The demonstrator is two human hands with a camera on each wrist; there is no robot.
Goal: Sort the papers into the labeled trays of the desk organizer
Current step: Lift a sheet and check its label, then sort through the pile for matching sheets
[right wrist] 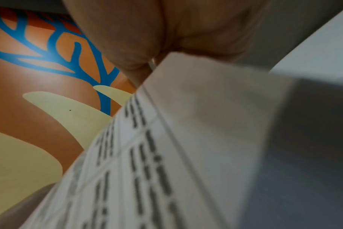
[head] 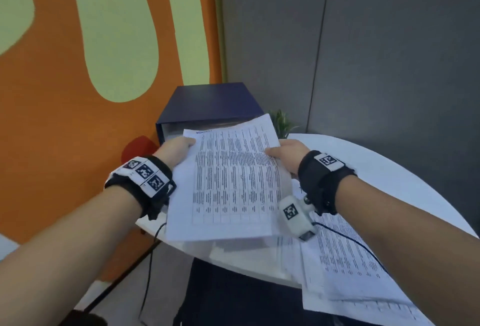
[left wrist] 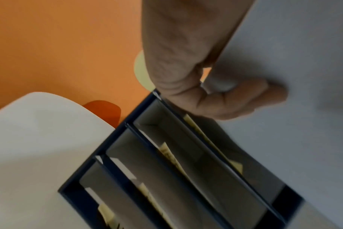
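Left hand (head: 176, 150) and right hand (head: 288, 154) pinch a printed sheet (head: 231, 182) before the navy desk organizer (head: 207, 107); the limp page could buckle against a tray lip.

Black wrist straps (head: 322, 182) with white square-patterned marker tags (head: 145, 173)

We see: paper (head: 231, 177) white, black rows | organizer (head: 210, 103) dark blue | wall (head: 78, 40) orange, pale green blobs | table (head: 389, 169) white
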